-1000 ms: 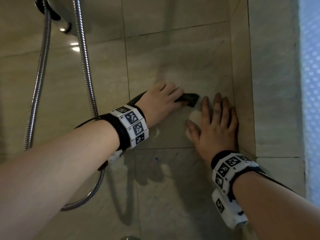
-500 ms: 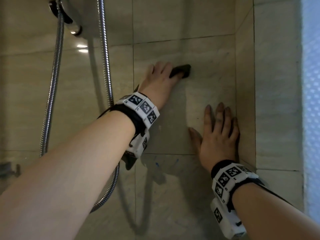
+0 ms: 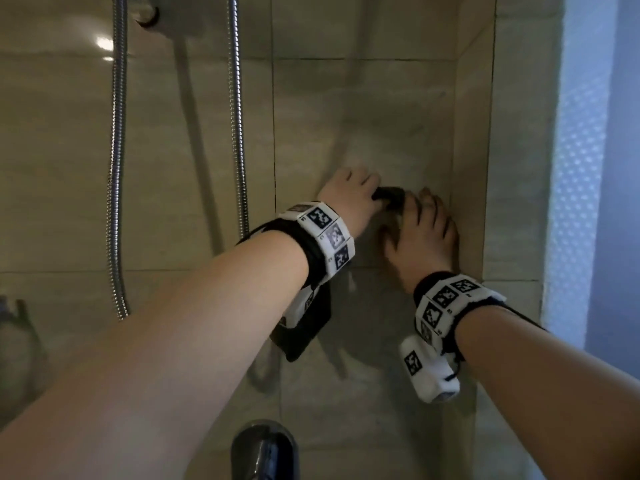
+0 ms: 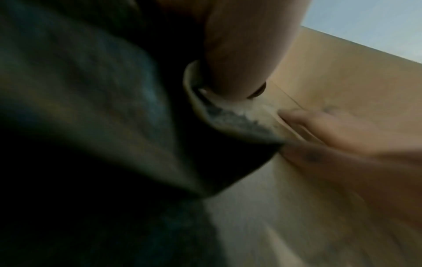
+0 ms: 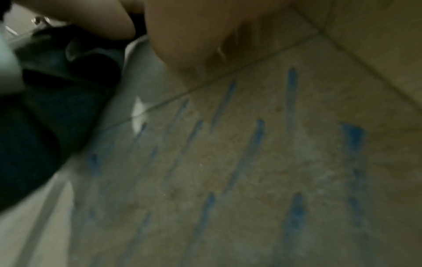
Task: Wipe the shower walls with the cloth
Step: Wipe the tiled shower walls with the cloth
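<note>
The left hand (image 3: 349, 199) is gripping the dark cloth (image 3: 389, 195) and pressing it to the wall (image 3: 363, 109), probably mid-wipe; the blur hides detail. The right hand (image 3: 424, 237) is lying flat, fingers straight, bracing just beside.

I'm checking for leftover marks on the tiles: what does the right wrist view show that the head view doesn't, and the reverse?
Only the right wrist view shows the blue streaks on the lower tile. Only the head view shows the shower hose, the curtain, and the right hand flat against the wall. Both show the beige wall tiles and the dark cloth under the left hand.
</note>
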Available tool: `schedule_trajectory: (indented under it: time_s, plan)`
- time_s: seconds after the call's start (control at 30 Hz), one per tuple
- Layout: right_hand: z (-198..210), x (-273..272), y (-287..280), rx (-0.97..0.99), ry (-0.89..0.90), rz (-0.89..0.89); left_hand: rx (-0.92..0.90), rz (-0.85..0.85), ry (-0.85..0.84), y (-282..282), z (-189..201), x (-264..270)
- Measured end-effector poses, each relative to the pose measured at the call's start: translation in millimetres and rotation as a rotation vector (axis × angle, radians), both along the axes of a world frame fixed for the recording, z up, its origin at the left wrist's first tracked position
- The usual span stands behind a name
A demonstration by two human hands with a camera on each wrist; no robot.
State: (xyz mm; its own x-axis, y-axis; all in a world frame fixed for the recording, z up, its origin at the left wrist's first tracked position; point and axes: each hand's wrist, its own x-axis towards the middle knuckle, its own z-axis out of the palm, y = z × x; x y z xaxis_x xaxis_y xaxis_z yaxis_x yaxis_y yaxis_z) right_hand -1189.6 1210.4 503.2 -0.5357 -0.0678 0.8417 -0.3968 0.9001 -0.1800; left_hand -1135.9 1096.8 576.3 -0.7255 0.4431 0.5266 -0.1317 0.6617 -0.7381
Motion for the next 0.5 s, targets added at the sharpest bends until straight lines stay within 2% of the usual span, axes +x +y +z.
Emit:
schedule_trajectory:
  time_s: [0.1,0.13,0.2,0.27,0.37,0.4,0.5]
  plan:
    - [3.4,24.0,4.4,-0.042,-0.104,0.033,-0.066,-0.024,-0.059,-3.2,-15.7,15.8]
    - [5.0,32.5,5.4,-0.095,-0.101,0.069,-0.016,0.026,-0.13,-3.4,-18.8,17.6]
    - [9.3,43.4,7.7,-0.192,-0.101,0.184,0.216,0.054,-0.254,-1.2,-16.1,29.5]
    - [13.2,51.4,10.4,-0.317,-0.149,0.339,0.587,-0.078,-0.346,-2.0,-9.3,37.8]
    - [23.7,61.0,8.2,-0.64,-0.235,0.585,1.3,-0.499,-0.456,-8.0,-0.4,47.7]
    - [27.9,64.4,5.6,-0.759,-0.284,0.672,1.489,-0.605,-0.469,-9.6,0.0,54.0]
    - [37.4,79.3,-2.9,-1.053,-0.528,0.962,1.929,-0.746,-0.509,-12.6,0.3,68.6]
